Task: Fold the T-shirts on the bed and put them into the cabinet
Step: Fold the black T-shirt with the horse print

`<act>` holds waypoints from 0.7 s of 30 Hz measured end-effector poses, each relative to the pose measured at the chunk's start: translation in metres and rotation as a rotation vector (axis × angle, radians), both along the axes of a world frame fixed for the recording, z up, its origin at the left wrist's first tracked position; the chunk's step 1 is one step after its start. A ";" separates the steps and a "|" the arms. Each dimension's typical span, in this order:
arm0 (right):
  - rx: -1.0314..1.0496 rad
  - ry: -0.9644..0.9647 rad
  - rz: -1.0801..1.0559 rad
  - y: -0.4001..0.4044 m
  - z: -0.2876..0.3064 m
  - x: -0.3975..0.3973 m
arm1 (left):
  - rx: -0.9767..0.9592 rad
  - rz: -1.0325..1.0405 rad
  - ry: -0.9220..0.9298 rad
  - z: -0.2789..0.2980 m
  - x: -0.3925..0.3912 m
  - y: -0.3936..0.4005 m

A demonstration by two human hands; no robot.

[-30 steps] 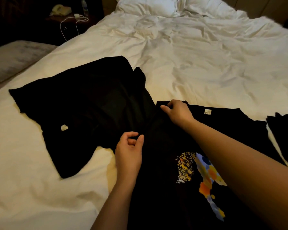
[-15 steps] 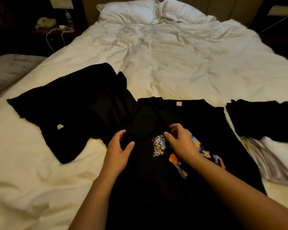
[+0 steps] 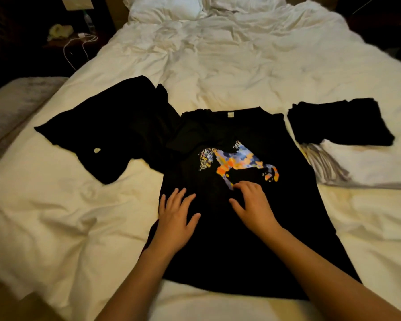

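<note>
- A black printed T-shirt lies spread front-up on the bed, collar away from the person, its upper left part rumpled.
- The left hand rests flat on it, fingers straight and spread.
- The right hand presses beside the print, fingers slightly bent, seemingly gripping nothing.
- A crumpled black shirt overlaps its left side; folded black shirts sit to the right on a folded white cloth.

two bare forearms reach up from the bottom edge, no sleeves, watch or rings showing. the left hand and right hand are ungloved, with short plain nails.
</note>
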State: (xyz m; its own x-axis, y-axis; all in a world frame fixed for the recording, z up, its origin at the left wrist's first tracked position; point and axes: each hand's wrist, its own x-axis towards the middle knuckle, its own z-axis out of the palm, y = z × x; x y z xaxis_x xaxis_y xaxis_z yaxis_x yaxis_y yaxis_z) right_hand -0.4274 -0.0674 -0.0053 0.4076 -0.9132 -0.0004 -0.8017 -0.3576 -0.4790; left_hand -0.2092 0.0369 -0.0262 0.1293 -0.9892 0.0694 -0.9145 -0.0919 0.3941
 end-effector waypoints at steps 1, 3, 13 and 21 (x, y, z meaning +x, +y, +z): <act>0.016 0.023 0.008 0.008 -0.001 -0.007 | -0.014 -0.018 0.003 -0.002 -0.005 0.009; 0.044 0.056 0.009 0.025 -0.003 -0.019 | -0.075 -0.073 0.033 -0.007 -0.017 0.028; -0.067 -0.010 0.048 0.122 -0.030 -0.075 | -0.139 -0.228 0.107 -0.015 -0.047 0.089; -0.098 0.123 0.202 0.161 -0.028 -0.099 | -0.161 -0.012 -0.042 -0.011 -0.065 0.126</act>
